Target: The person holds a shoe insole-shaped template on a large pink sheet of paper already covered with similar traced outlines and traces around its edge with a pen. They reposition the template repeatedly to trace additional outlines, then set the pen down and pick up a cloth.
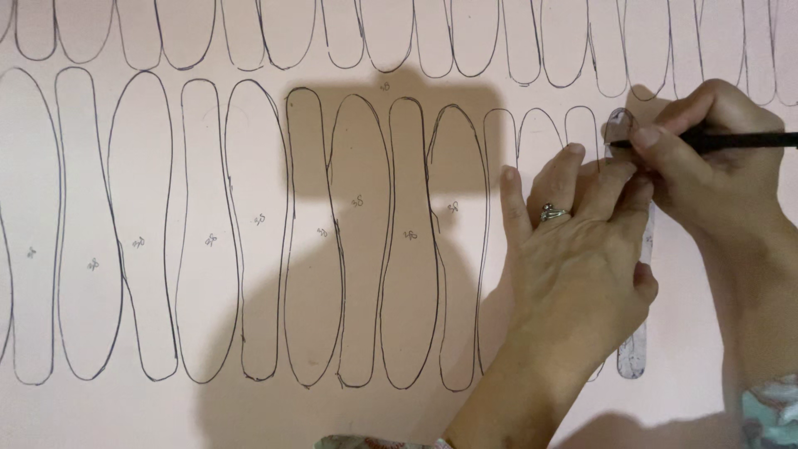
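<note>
A pale pink sheet [249, 407] fills the view, covered with rows of pen-drawn insole outlines. My left hand [578, 249], wearing a ring, lies flat with fingers spread on a see-through insole template [632, 357] at the right. Only the template's rounded top and its lower end show past the hand. My right hand [706, 158] grips a black pen [740, 140] whose tip touches the template's top edge.
Finished outlines [357, 241] run side by side across the middle row, each with a small handwritten mark inside. A second row of outlines [399, 37] lines the top edge. A dark shadow falls over the centre of the sheet.
</note>
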The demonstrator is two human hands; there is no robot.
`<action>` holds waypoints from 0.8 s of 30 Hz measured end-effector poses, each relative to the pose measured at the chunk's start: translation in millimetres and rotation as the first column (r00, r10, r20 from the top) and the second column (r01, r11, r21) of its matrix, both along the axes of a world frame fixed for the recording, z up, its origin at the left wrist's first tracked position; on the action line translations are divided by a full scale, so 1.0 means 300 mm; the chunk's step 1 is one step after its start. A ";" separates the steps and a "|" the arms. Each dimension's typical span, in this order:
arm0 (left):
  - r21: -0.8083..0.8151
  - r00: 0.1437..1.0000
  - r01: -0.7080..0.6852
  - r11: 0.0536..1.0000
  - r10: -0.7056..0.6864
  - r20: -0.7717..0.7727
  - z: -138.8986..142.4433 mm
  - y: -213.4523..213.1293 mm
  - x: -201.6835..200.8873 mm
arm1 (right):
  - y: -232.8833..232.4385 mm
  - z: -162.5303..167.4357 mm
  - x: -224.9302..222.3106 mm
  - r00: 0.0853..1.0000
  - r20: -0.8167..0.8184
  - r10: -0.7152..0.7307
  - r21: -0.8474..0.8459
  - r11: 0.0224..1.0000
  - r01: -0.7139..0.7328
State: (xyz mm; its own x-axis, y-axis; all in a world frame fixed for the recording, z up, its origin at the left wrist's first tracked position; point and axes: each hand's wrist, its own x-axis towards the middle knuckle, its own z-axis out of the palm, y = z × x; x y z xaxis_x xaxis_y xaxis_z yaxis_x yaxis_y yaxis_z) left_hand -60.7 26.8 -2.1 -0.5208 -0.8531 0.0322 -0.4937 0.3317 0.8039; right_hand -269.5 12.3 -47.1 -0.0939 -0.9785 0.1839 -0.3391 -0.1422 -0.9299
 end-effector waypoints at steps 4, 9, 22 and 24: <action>0.007 1.000 -0.007 1.000 0.007 -0.008 -0.013 0.010 -0.003 | 0.004 0.012 0.014 0.998 -0.049 -0.045 0.008 0.999 0.046; -0.036 1.000 -0.005 0.999 0.005 -0.019 0.001 -0.010 0.005 | 0.006 0.060 0.066 0.951 0.180 -0.251 -0.053 0.963 0.264; 0.005 1.000 -0.023 1.000 0.023 -0.018 -0.003 -0.025 -0.003 | -0.011 0.021 0.157 0.889 0.417 -0.191 -0.010 0.977 0.215; 0.000 0.999 -0.033 0.999 0.033 -0.021 0.000 -0.025 -0.001 | -0.009 0.025 0.166 0.877 0.427 -0.222 -0.003 0.969 0.247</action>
